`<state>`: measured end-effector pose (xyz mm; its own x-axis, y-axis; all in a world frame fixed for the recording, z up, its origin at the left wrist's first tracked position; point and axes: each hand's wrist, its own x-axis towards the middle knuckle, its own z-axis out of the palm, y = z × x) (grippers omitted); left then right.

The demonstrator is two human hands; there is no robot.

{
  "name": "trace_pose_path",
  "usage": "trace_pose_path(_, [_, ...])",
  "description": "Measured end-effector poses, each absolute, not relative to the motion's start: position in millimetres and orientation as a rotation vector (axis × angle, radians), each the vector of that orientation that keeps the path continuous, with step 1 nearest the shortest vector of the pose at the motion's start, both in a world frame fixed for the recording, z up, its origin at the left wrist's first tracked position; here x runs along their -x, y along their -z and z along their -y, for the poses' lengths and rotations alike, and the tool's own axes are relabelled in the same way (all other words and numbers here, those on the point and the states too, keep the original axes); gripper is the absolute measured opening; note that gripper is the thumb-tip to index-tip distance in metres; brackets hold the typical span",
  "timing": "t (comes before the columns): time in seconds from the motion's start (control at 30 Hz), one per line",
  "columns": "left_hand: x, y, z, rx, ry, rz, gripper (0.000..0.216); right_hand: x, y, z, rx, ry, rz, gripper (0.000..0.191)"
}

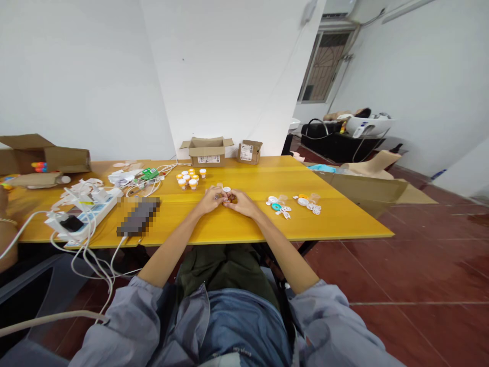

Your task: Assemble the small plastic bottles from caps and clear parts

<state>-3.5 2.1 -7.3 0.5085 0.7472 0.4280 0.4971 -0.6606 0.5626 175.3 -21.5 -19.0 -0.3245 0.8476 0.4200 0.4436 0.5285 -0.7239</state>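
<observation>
Where left hand (211, 201) meets right (240, 203), white cap (226, 189) between

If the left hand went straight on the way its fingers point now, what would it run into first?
Most likely the right hand: the left hand's fingers point towards it, with fingertips close together. A white round piece shows just above that spot, but its depth is unclear.
</observation>
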Motion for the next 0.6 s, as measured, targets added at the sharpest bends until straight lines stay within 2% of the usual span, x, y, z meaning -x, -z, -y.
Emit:
trace_pose_path(0.17, [3.6, 7.7, -1.7, -2.382, -0.935, -1.034, 0.013, -175.0, 17.8, 20.3, 1.052, -0.622, 1.918, 0.007])
trace_pose_path(0.37, [3.1, 8.2, -2.8, -2.391, -0.925, -1.039, 0.013, -176.7, 19.5, 16.7, 1.142, -0.557, 1.889, 0.014])
trace_pose_path(0.6, [2.8, 6.4, -1.2, -2.391, -0.92, -1.046, 0.014, -174.1, 18.6, 18.7, 1.147, -0.543, 1.908, 0.012])
